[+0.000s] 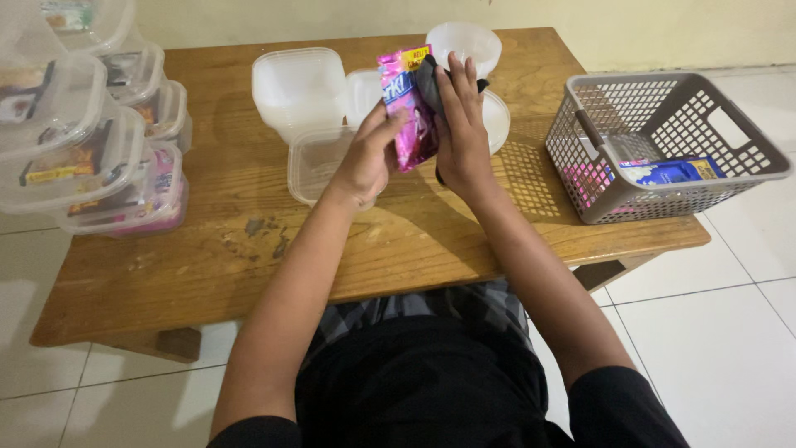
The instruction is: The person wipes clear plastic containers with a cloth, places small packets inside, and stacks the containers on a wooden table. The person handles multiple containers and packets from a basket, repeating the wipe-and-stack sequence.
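My left hand [366, 156] grips a pink sachet packet [405, 104] by its lower edge, holding it upright above the wooden table [207, 249]. My right hand [461, 133] presses a dark cloth [429, 76] flat against the packet's right side. Both hands hover over an open clear plastic container [311, 166] near the middle of the table.
Stacked clear containers [298, 87] and lids [473, 41] sit at the back. Filled, lidded boxes [91, 141] pile up at the left edge. A grey plastic basket [663, 141] holding blue and pink packets stands at the right edge. White tiled floor surrounds the table.
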